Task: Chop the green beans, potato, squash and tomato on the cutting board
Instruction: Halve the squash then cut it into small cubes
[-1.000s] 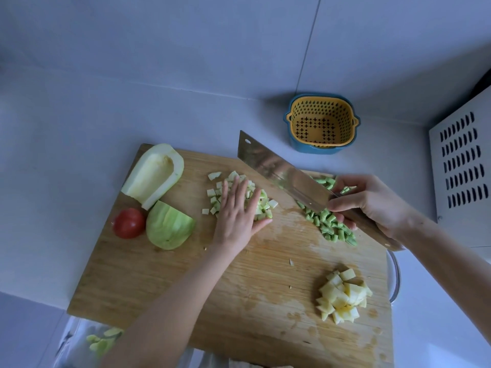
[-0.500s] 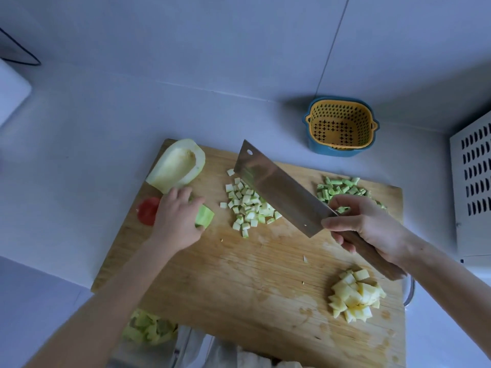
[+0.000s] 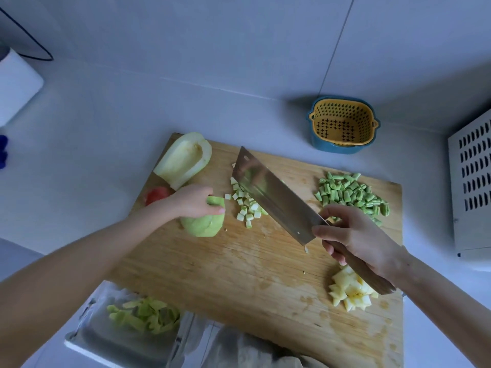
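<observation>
Squash chunk (image 3: 203, 225) is sitting toward the left of the cutting board (image 3: 239, 274), and we're curling our left hand (image 3: 195, 201) over its top, fingers wrapping round it; pretty sure we're getting set to pull it into the open middle where there's room to cut; our right hand (image 3: 356, 240) is clenching the wooden handle of the cleaver (image 3: 273, 200), and the blade looks lifted and tilted over the diced squash (image 3: 247, 205), probably so the edge is out of the way while the other hand is reaching; green beans (image 3: 350, 193) and potato cubes (image 3: 350, 293) are lying chopped on the right in separate piles, so nothing's mixing; the tomato (image 3: 156, 193) and the scooped-out squash half (image 3: 183, 159) are waiting uncut at the far left, so we're guessing we're a bit past halfway.
</observation>
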Motion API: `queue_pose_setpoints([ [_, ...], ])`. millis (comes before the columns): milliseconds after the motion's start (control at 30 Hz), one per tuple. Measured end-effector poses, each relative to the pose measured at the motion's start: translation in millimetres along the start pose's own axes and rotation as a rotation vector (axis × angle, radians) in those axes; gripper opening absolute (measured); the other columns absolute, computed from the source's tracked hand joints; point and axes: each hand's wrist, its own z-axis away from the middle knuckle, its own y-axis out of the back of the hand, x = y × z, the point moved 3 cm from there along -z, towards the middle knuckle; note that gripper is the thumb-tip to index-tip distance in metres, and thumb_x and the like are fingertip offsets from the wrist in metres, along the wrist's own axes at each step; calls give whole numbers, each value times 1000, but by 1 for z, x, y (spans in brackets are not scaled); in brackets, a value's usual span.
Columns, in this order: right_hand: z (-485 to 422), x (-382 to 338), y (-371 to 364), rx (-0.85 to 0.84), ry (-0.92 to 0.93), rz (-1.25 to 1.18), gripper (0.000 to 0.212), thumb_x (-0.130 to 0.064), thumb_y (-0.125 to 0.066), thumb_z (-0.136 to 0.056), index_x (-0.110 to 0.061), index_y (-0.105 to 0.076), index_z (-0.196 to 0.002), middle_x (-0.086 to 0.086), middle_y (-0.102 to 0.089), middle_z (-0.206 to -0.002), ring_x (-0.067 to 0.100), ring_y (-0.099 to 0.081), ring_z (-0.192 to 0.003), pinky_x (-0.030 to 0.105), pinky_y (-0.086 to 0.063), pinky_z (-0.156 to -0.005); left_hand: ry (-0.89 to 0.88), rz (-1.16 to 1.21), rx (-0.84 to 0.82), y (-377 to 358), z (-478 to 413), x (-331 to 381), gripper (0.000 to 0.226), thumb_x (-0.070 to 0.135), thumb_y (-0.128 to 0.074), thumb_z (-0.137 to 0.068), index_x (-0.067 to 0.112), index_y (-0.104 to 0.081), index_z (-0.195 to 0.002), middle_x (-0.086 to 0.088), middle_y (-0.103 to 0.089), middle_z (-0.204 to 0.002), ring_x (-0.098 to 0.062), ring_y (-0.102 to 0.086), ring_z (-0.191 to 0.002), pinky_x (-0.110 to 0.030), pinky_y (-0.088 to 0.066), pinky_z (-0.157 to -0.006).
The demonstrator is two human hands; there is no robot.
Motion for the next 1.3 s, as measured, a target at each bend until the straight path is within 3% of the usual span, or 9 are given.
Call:
queue_pose_setpoints([
  [100, 2, 1, -3, 10, 9, -9, 9, -8, -63, -84, -5, -56, -80, 12, -52, -50, 21, -42, -39, 27, -35, -40, 257, 444, -70, -22, 18, 2, 69, 54, -64, -80, 4, -50, -126, -7, -56, -120, -20, -55, -103, -30, -46, -81],
  [167, 3, 1, -7, 15, 12, -2, 9, -10, -62, -84, -8, -57, -77, 12, -51, -50, 21, -41, -38, 26, -35, -39, 391, 646, -104, -42, 26, 7, 81, 56, -65, -77, 5, -43, -136, -10, -50, -133, -27, -51, -118, -38, -44, -98],
  [367, 11, 6, -35, 8, 68, 244, 21, -28, -54, -92, -18, -57, -74, -1, -47, -46, 18, -44, -38, 27, -39, -39, 504, 924, -22, -74, 36, 22, 60, 50, -60, -85, 3, -53, -121, -7, -60, -105, -25, -59, -99, -30, -47, -78],
  [467, 16, 1, -51, 24, 196, 453, 28, -25, -49, -94, -19, -53, -67, -8, -42, -43, 7, -38, -36, 19, -31, -40, 365, 922, 8, -72, 50, 12, 27, 44, -62, -86, 17, -60, -85, 8, -56, -78, -5, -54, -72, -20, -40, -58],
  [567, 22, -9, -68, 35, 339, 731, 31, -24, -47, -94, -24, -46, -63, -8, -41, -46, 9, -40, -42, 22, -27, -42, 233, 878, 101, -74, 69, -3, 9, 34, -68, -83, 28, -63, -80, 14, -61, -80, 0, -55, -75, -18, -39, -61],
  [700, 27, -13, -87, 59, 365, 896, 33, -29, -40, -97, -22, -40, -65, -4, -43, -50, 17, -41, -45, 31, -32, -47, 223, 871, 166, -89, 86, -3, 24, 37, -71, -80, 21, -64, -97, 12, -65, -91, 0, -59, -83, -16, -44, -63],
  [800, 27, -15, -94, 47, 355, 962, 34, -31, -35, -98, -23, -35, -64, -4, -42, -51, 16, -39, -45, 32, -32, -48, 165, 812, 244, -92, 91, 4, 31, 36, -69, -82, 14, -66, -102, 3, -70, -94, -10, -65, -86, -30, -55, -75],
  [1033, 21, -22, -103, 13, 291, 1131, 28, -28, -30, -100, -18, -41, -77, -4, -41, -56, 16, -36, -48, 30, -29, -48, 110, 764, 330, -94, 91, 2, 23, 38, -70, -80, 18, -67, -91, 4, -72, -85, -11, -68, -78, -38, -56, -72],
  [1300, -16, -37, -111, -83, 182, 1169, 26, -16, -36, -95, -15, -43, -70, -3, -42, -62, 11, -36, -51, 26, -24, -44, 41, 712, 344, -94, 84, -4, 20, 41, -72, -76, 26, -64, -67, 9, -69, -68, -9, -66, -66, -31, -52, -58],
])
